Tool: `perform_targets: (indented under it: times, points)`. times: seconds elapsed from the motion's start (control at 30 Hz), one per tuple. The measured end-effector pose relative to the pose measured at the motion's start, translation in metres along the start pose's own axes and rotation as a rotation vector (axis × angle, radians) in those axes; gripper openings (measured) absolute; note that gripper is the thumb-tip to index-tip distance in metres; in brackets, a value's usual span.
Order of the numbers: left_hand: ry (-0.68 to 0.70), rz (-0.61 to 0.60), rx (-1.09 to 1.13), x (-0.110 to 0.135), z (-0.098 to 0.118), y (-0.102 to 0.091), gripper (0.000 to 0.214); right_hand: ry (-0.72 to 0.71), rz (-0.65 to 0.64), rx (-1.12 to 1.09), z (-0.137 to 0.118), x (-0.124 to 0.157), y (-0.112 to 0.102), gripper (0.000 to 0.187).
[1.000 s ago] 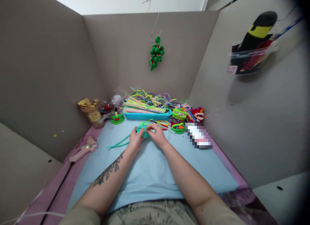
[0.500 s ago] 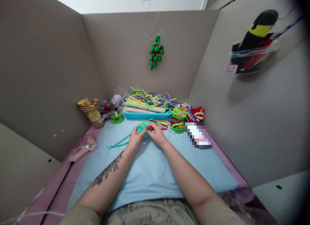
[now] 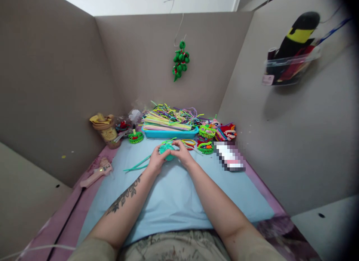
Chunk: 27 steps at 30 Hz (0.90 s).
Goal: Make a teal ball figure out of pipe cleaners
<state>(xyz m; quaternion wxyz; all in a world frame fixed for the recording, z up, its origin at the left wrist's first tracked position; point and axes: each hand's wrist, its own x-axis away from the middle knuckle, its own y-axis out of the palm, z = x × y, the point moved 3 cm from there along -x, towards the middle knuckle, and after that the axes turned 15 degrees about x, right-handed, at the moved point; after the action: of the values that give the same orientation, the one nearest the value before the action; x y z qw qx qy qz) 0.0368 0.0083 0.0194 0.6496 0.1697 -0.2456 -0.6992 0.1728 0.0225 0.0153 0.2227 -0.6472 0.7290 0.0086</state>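
Observation:
Between my two hands is a teal pipe-cleaner piece [image 3: 167,151], rounded and fuzzy, held just above the blue mat [image 3: 174,193]. My left hand [image 3: 157,158] grips it from the left, thumb on the near face. From the right, my right hand [image 3: 181,154] closes on it with thumb and fingers; both thumbs come close together in front. Long teal pipe cleaners [image 3: 137,166] stretch out to the left of my left hand. Just behind the hands lie loose yellow and red pipe cleaners [image 3: 188,142]. The fingers hide part of the piece.
A blue tray [image 3: 171,133] heaped with pipe cleaners stands at the back. Green frog-like pieces [image 3: 136,136] and a green-rimmed one [image 3: 205,147] flank it. A pink glue gun [image 3: 97,175] and a cup [image 3: 108,131] are left, a blurred phone [image 3: 230,156] right. Grey partitions enclose the table.
My right fingers have shifted from a pinch at the top of the teal piece to a wider hold around its right side. More of the piece shows now.

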Motion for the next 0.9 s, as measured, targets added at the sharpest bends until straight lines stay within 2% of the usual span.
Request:
perform_targets:
  times: [0.2,0.4,0.57,0.73,0.9]
  points:
    - [-0.052,-0.039,0.092,-0.002,0.000,0.001,0.052,0.043,-0.056,-0.174,0.000,0.001,0.010,0.039]
    - [-0.122,-0.131,0.144,-0.003,-0.003,0.000,0.040,-0.047,0.009,-0.105,0.000,0.000,0.008,0.039]
    - [-0.132,-0.031,0.170,-0.003,-0.002,-0.002,0.041,-0.046,0.009,-0.071,0.005,-0.003,0.008,0.042]
    - [-0.152,0.041,0.230,-0.005,-0.004,-0.004,0.040,-0.001,-0.040,-0.143,0.006,-0.002,0.013,0.048]
    - [-0.108,0.083,0.314,-0.009,-0.001,-0.004,0.035,0.159,-0.116,-0.329,0.001,0.000,0.010,0.046]
